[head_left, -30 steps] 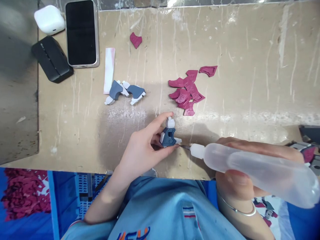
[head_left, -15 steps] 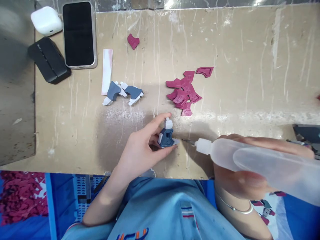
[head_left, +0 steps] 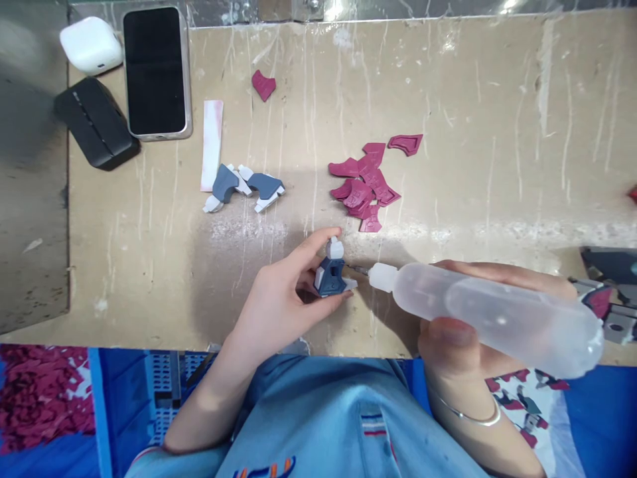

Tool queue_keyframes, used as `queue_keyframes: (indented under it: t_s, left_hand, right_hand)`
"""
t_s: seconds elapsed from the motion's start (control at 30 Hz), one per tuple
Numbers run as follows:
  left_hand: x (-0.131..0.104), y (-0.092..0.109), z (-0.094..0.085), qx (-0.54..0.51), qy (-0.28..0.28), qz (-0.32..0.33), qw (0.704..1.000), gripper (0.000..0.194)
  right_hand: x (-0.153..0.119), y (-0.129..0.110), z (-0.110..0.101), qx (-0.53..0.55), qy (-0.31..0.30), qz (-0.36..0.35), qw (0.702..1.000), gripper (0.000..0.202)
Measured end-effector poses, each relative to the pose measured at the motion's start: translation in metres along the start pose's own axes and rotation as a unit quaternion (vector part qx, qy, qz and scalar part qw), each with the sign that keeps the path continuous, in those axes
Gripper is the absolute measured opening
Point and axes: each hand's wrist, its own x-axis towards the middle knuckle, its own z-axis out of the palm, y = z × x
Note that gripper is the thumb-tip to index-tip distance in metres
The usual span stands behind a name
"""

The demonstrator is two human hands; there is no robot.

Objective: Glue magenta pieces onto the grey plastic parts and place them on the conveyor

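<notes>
My left hand (head_left: 283, 285) grips a small dark blue and white plastic part (head_left: 330, 275) between thumb and fingers, just above the table. Wrapped around a translucent squeeze bottle (head_left: 497, 312) is my right hand (head_left: 462, 338). The bottle lies nearly level, and its thin needle tip (head_left: 357, 269) points left, at the right edge of the blue part; whether it touches cannot be made out. Beyond my hands, several dark red plastic pieces (head_left: 365, 186) lie in a pile. Two blue and white assemblies (head_left: 243, 186) rest to the left of them.
A phone (head_left: 154, 73), a white case (head_left: 91, 45) and a black box (head_left: 97, 123) sit at the back left. A white strip (head_left: 212, 146) lies near them. Grey parts (head_left: 614, 299) are at the right edge. Blue bins (head_left: 122, 405) stand below the table's front edge.
My right hand has brought the bottle left, so its needle tip has come from a short way off to the blue part's edge. My left hand holds nearly still.
</notes>
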Motion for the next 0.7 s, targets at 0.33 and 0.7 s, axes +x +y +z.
queue_keyframes:
  t_s: [0.33,0.7]
  left_hand:
    - [-0.002,-0.003,0.000,-0.002,0.013,-0.010,1.000,0.067]
    - [-0.004,-0.005,-0.004,0.009,-0.021,-0.017,1.000,0.067]
  right_hand:
    - [0.029,0.006,0.005,0.327,0.135,0.128,0.927,0.033]
    - [0.041,0.029,-0.028,0.393,-0.119,0.133,0.902,0.054]
